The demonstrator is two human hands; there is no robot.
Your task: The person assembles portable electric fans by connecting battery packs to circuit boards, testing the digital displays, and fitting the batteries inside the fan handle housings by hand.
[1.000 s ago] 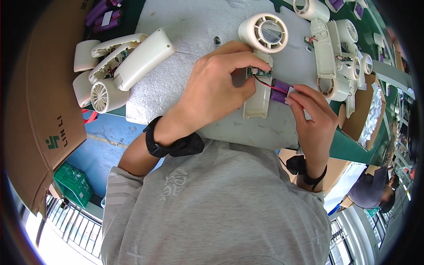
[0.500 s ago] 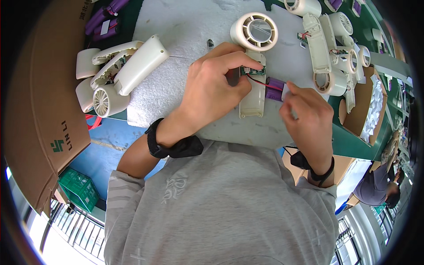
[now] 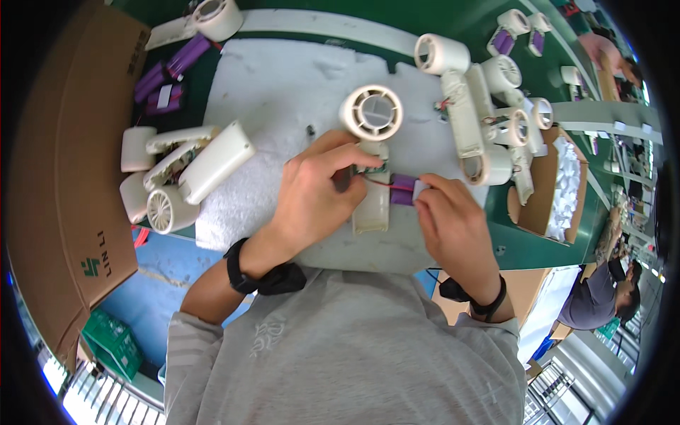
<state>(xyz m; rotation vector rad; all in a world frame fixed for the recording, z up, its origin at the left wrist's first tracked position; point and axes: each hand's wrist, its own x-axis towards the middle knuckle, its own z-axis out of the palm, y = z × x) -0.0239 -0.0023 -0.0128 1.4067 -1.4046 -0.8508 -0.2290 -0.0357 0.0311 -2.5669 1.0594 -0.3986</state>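
A cream hand-held fan body (image 3: 372,113) lies on a white foam mat (image 3: 283,78), its round head toward the far side and its open handle (image 3: 372,212) toward me. My left hand (image 3: 312,195) grips the handle near a small circuit board with red wires. My right hand (image 3: 450,223) pinches a purple cylindrical battery (image 3: 404,191) that is wired to the board, just to the right of the handle.
More cream fan bodies (image 3: 180,173) lie stacked at the mat's left and a row of fan bodies (image 3: 489,120) at the right. Purple batteries (image 3: 166,74) sit at the upper left. A cardboard box (image 3: 64,177) stands on the left, an open carton (image 3: 556,188) on the right. Another person (image 3: 598,297) is at lower right.
The view has shifted, so the fan and mat sit lower in the picture. My right hand has moved in closer to the handle with the purple battery. My left hand stays on the handle.
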